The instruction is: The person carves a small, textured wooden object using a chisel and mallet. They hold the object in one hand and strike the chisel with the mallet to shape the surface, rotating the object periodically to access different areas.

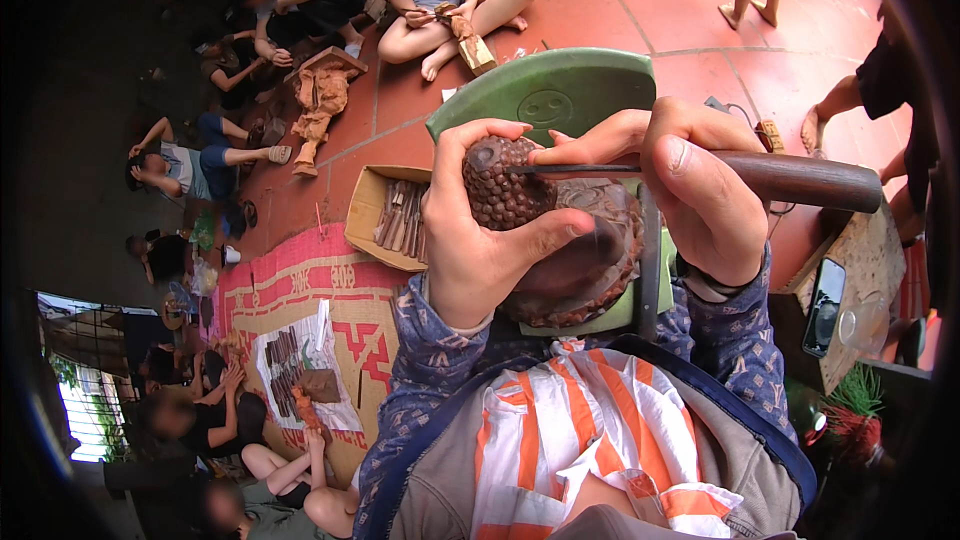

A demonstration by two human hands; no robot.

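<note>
A dark brown wood carving (505,195) covered in rounded knobs sits in my left hand (460,235), whose fingers and thumb curl round its sides. My right hand (705,185) grips a carving chisel (815,180) by its dark wooden handle, lying nearly level. The thin blade points left, its tip against the knobbed surface, with a right fingertip close by. Below the hands lies a larger smooth, glossy brown wood piece (590,285) with a carved rim. Whether it joins the knobbed part is hidden by my left hand.
A green plastic chair (610,75) stands right before me. To its left, a cardboard box (375,250) holds several chisels. More tools lie on a cloth (340,330) over a patterned mat. At right, a phone (824,307) rests on a wooden block. Other people sit around, one carving.
</note>
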